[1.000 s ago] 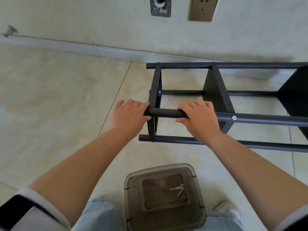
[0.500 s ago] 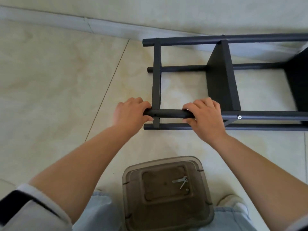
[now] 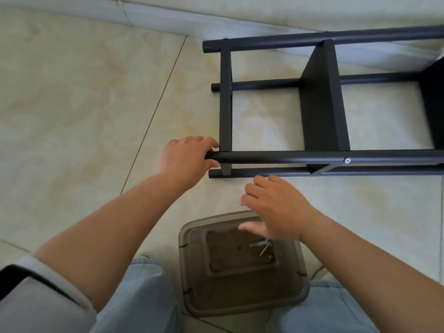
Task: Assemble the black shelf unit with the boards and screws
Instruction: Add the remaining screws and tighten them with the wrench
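The black shelf unit (image 3: 322,102) lies on its side on the tiled floor, with four round tubes and black boards between them. My left hand (image 3: 186,157) grips the left end of the upper near tube (image 3: 288,156), beside an empty screw hole. A silver screw head (image 3: 347,160) shows further right on that tube. My right hand (image 3: 274,205) hovers off the frame, fingers spread and relaxed, above the brown plastic box (image 3: 197,294). A metal hex key and a small screw (image 3: 263,247) lie in the box.
The box sits between my knees in light blue trousers. A pale skirting board (image 3: 153,18) runs along the wall behind the shelf. Bare floor tiles (image 3: 72,104) spread to the left.
My right hand has let go of the near tube and drawn back toward the box. The left hand keeps its grip on the tube end. The view has tilted further down.
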